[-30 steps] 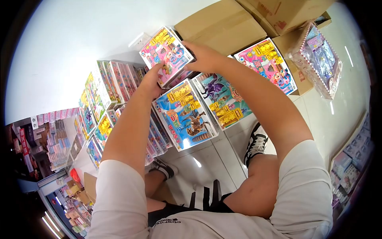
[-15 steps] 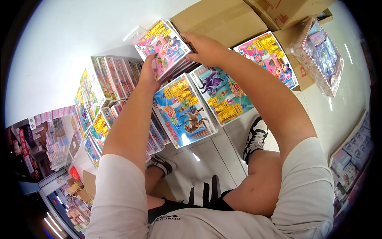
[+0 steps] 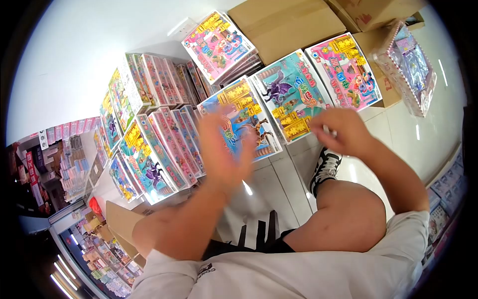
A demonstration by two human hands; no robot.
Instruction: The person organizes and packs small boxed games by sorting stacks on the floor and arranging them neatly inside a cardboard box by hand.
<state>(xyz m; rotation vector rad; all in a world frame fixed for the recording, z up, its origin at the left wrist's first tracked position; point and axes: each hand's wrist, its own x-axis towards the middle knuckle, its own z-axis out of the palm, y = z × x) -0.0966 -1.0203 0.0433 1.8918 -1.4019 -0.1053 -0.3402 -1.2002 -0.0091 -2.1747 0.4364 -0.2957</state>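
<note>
My left hand (image 3: 225, 149), smeared by motion, hovers over the blue dinosaur toy box (image 3: 256, 138); its thumb stands apart from the fingers and nothing shows between them. My right hand (image 3: 346, 132) is closed, with curled fingers, near the lower edge of the teal dragon toy box (image 3: 291, 92). A small pale spot shows at those fingers; I cannot make out what it is. Past the teal box lies a pink toy box (image 3: 343, 72). Another pink box (image 3: 219, 45) tops a stack near the wall, untouched by either hand.
Toy boxes (image 3: 157, 152) stand on edge in two tiers at the left. Brown cartons (image 3: 286, 30) lie behind the flat boxes. A clear-fronted package (image 3: 411, 65) leans at the right. An open carton (image 3: 122, 222) is by my left elbow, and my shoe (image 3: 327, 169) rests on the tiles.
Both hands have let go of the pink box on the stack and drawn back toward me, the right one also moving rightward. The pink box stays on top of the stack.
</note>
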